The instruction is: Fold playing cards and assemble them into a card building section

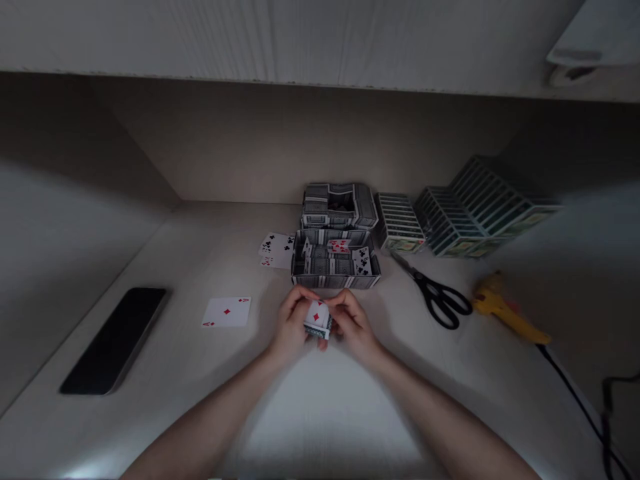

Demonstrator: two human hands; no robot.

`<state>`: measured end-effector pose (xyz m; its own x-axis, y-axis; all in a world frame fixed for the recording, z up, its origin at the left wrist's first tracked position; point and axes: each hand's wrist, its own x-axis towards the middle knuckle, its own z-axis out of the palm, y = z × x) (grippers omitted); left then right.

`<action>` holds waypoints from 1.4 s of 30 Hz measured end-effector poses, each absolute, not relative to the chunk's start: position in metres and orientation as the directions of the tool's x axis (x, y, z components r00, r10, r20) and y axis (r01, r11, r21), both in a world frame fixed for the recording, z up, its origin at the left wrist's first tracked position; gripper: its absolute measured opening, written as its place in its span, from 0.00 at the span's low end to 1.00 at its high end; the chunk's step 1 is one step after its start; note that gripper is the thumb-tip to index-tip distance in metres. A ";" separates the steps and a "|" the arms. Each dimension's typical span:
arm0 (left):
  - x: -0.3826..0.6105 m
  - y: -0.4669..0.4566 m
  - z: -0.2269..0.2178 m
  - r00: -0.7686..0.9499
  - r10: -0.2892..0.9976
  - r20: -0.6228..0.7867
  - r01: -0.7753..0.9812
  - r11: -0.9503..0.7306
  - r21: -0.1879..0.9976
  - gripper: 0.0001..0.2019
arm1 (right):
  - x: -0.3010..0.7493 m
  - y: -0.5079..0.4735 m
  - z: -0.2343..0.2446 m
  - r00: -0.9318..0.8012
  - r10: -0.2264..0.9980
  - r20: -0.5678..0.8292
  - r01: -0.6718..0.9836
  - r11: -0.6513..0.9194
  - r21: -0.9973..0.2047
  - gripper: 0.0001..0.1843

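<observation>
Red-marked and white, a small bundle of playing cards (318,319) is pinched between both hands, the left hand (291,328) and the right hand (354,327) each gripping one side just above the pale worktop (320,413). Just beyond stands a box built from cards (336,268). An ace of diamonds (227,311) and a dark phone (117,337) lie to the left, with scissors (436,295) and a yellow glue gun (506,315) to the right.

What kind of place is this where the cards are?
Probably a craft desk at home, tucked under a shelf. Boxes built of playing cards, scissors and a yellow glue gun lie on it. The left hand and right hand hold a card stack.
</observation>
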<state>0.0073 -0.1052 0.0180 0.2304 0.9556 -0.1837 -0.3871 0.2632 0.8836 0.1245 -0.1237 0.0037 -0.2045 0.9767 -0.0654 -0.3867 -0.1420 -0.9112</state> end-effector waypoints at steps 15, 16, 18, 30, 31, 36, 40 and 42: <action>-0.004 -0.105 0.008 0.183 0.983 0.021 0.049 -0.031 0.998 0.06 | 0.140 -0.107 0.000 -0.788 0.508 -0.347 -0.231 -0.767 -0.599 0.34; -0.004 -0.105 0.009 0.192 0.981 0.035 0.043 -0.044 0.998 0.06 | 0.140 -0.108 0.000 -0.797 0.507 -0.330 -0.243 -0.768 -0.593 0.34; -0.005 -0.106 0.011 0.202 0.977 0.067 0.020 -0.072 0.997 0.06 | 0.138 -0.108 -0.001 -0.800 0.522 -0.297 -0.274 -0.758 -0.592 0.34; -0.002 -0.099 0.019 0.119 0.992 -0.037 0.002 0.037 0.999 0.08 | 0.133 -0.111 -0.002 -0.651 0.728 -0.214 -0.363 -0.547 -0.755 0.28; -0.002 -0.099 0.019 0.111 0.992 -0.060 -0.016 0.062 0.998 0.09 | 0.133 -0.111 -0.001 -0.639 0.741 -0.206 -0.370 -0.531 -0.762 0.27; -0.001 -0.096 0.015 0.125 0.973 -0.192 0.061 0.185 0.981 0.14 | 0.131 -0.110 0.000 -0.540 0.818 -0.197 -0.398 -0.455 -0.796 0.24; 0.000 -0.094 0.010 0.109 0.985 -0.134 0.110 0.122 0.986 0.15 | 0.130 -0.109 0.003 -0.459 0.864 -0.206 -0.391 -0.404 -0.827 0.23; 0.001 -0.094 0.009 0.110 0.990 -0.087 0.133 0.072 0.988 0.15 | 0.129 -0.109 0.005 -0.446 0.874 -0.196 -0.395 -0.388 -0.833 0.23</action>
